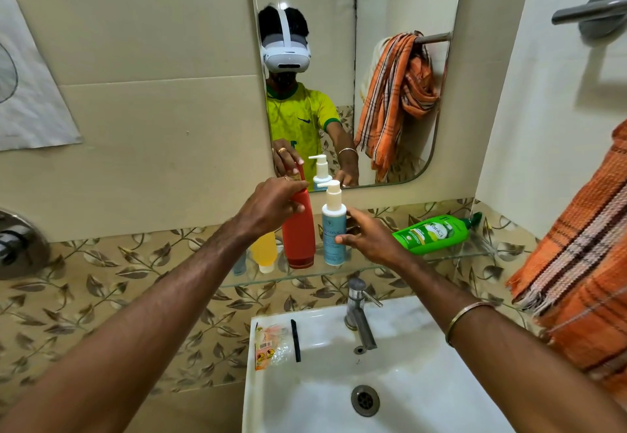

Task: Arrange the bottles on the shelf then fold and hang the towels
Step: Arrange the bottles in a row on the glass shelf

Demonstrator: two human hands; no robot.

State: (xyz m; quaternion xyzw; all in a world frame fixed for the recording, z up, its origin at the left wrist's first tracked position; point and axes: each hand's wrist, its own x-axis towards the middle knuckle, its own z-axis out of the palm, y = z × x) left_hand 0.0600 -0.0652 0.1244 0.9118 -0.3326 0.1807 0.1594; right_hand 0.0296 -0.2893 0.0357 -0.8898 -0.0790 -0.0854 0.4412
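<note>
In the middle of the frame a glass shelf is fixed to the leaf-pattern tiles, above a white sink. The left hand is curled around the upper part of a red bottle, which stands upright on the shelf. Just to its right stands a white and blue pump bottle; the right hand touches its side with the thumb at the front and the fingers behind, loosely bent, so I cannot tell if it really holds it. Left of the red bottle a yellow bottle stands with its cap down, partly hidden behind the left wrist. At the right end of the shelf a green bottle lies on its side. An orange striped towel hangs at the right edge of the frame. The mirror in the upper middle shows the person and another orange towel on a rail. On the sink rim, lower middle, lie a small plastic packet and a black comb, left of the tap.
</note>
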